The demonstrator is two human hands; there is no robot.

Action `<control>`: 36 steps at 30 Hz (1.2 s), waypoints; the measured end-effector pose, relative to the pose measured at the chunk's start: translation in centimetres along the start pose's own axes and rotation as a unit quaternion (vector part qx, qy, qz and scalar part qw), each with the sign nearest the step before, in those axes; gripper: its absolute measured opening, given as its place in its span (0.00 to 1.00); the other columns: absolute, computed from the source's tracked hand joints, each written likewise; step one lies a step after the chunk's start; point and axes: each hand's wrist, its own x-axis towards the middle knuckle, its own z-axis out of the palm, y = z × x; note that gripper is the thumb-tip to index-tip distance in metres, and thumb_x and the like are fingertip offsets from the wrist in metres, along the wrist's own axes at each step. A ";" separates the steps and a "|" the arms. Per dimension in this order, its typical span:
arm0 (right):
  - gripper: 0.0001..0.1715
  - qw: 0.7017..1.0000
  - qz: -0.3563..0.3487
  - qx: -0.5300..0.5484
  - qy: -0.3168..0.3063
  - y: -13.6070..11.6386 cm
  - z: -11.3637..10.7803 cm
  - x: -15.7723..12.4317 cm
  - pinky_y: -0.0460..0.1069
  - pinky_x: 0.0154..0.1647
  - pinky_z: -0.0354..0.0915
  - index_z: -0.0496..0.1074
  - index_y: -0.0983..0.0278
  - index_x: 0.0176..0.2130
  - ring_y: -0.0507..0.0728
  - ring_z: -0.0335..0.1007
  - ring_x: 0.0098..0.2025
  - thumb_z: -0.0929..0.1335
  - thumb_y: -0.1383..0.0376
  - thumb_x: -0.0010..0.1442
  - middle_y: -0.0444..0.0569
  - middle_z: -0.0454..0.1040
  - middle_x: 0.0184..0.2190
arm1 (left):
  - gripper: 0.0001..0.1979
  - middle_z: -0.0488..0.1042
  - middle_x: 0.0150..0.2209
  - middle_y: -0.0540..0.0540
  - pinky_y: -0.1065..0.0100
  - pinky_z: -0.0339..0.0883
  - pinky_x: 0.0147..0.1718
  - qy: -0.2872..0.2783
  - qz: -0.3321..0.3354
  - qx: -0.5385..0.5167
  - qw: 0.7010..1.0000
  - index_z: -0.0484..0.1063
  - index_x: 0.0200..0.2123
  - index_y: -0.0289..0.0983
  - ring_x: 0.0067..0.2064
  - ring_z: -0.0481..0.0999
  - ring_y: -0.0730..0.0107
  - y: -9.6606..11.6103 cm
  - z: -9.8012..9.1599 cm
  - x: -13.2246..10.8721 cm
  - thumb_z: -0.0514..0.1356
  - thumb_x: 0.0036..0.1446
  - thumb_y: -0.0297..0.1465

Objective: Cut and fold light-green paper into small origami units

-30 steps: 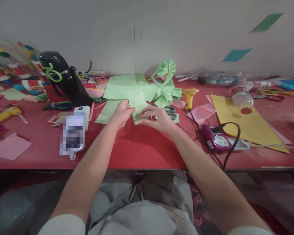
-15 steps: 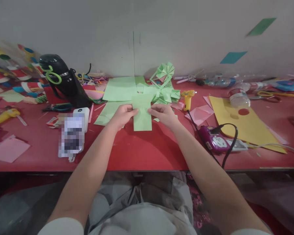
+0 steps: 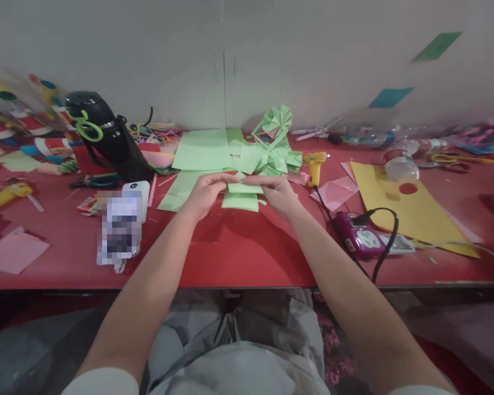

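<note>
Pale grey wall panels (image 3: 148, 49) rise behind a red tabletop (image 3: 247, 252), with 2 four-sided paper pieces on them, a dark green piece (image 3: 437, 47) and a teal piece (image 3: 392, 97).

Near the middle of the tabletop, between the person's 2 hands, is a narrow light green paper strip (image 3: 239, 203), bent so that a flap lies across its upper part. The left hand (image 3: 203, 196) pinches this strip at its left side and the right hand (image 3: 279, 196) at its right. Both are closed on the paper, with their fingertips nearly meeting along the top of the flap; whether those fingertips touch each other, I cannot tell.

Just behind the hands lie large flat light green paper sheets (image 3: 200, 151), and to the right of these stands a pleated green paper flower (image 3: 278, 122) among folded green pieces. A yellow glue gun (image 3: 314, 169) stands upright to the right of the right hand, near creased pink paper (image 3: 338, 193). Farther right are a purple power socket block (image 3: 356, 236) with a black cord and a large yellow paper sheet (image 3: 430, 219).

Left of the left hand, a black cylindrical bottle (image 3: 115, 145) with a lime green ring leans at a tilt, behind a white phone (image 3: 119, 230) with a blurred-out screen.
</note>
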 end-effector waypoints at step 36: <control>0.19 0.988 -0.004 -0.151 0.002 -1.5 1.0 -0.6 0.48 0.31 0.69 0.79 0.64 0.40 0.53 0.73 0.31 0.73 0.52 0.55 0.49 0.80 0.34 | 0.17 0.80 0.33 0.44 0.63 0.73 0.37 0.015 0.034 0.071 0.997 0.77 0.33 0.36 0.35 0.79 0.64 -0.9 0.2 -0.1 0.70 0.49 0.44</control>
